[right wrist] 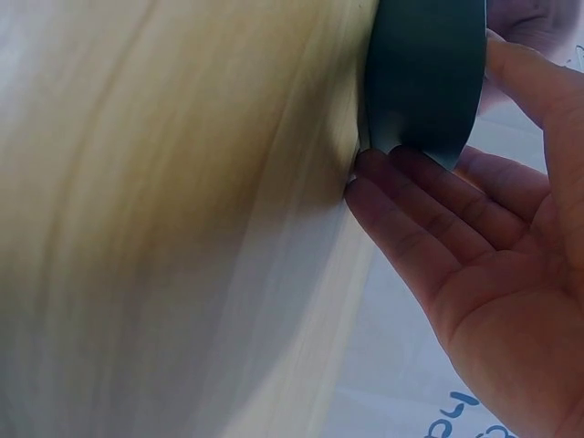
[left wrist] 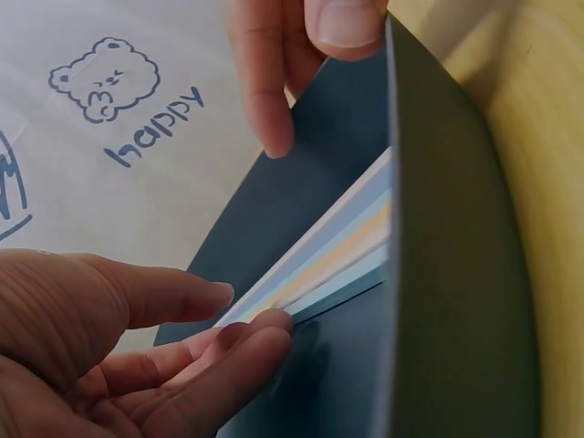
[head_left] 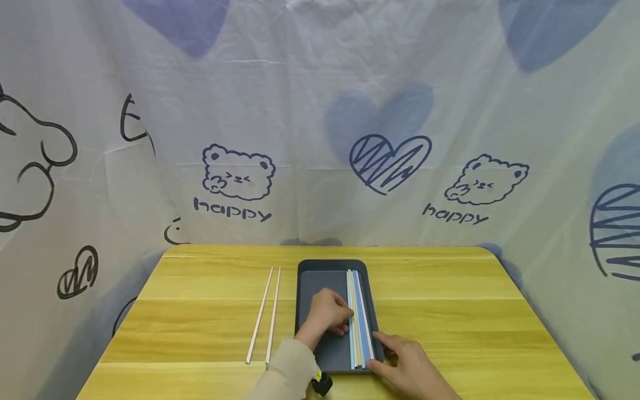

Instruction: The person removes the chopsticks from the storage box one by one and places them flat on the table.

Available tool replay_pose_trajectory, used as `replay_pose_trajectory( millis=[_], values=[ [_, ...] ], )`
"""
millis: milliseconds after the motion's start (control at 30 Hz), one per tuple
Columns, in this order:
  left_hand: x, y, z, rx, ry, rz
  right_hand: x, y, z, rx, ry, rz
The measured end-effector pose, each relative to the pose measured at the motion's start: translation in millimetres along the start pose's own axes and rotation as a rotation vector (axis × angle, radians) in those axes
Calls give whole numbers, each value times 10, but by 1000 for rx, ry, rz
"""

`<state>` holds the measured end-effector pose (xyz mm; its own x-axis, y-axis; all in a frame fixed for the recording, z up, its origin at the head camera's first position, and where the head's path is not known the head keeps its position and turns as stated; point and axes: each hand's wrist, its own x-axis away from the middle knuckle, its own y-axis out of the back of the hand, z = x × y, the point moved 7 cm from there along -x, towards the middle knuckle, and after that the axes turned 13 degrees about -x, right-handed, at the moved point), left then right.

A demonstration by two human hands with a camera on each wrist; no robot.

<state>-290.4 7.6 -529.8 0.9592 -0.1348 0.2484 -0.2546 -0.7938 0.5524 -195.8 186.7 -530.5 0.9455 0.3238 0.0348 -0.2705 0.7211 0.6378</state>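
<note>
A dark grey rectangular tray [head_left: 330, 355] holds several long thin sticks [head_left: 357, 322] in light blue, yellow, blue and white, bundled lengthwise along its right side. My left hand [head_left: 327, 312] reaches over the tray, its fingertips right at the bundle. In the left wrist view, the thumb [left wrist: 205, 297] and the other fingertips stand apart with the sticks showing beyond the gap. My right hand [head_left: 412, 364] holds the tray's near right corner, thumb over the rim. The right wrist view shows its fingers [right wrist: 429, 214] against the outer wall of the tray [right wrist: 424, 82].
Two pale pinkish sticks, a left one [head_left: 259, 316] and a right one [head_left: 273, 316], lie apart on the wooden table [head_left: 190, 322] left of the tray. A white curtain [head_left: 310, 111] printed with hearts and bears hangs behind and at both sides.
</note>
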Motion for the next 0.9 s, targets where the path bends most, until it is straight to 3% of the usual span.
replay_pose_trajectory(
  millis=[267,900],
  values=[
    [-32,-61,43,-35,10,-16,-5,6,6,-2,-6,-3],
    [-68,-77,149,-23,48,-24,-18,10,24,-14,-25,6]
  ],
)
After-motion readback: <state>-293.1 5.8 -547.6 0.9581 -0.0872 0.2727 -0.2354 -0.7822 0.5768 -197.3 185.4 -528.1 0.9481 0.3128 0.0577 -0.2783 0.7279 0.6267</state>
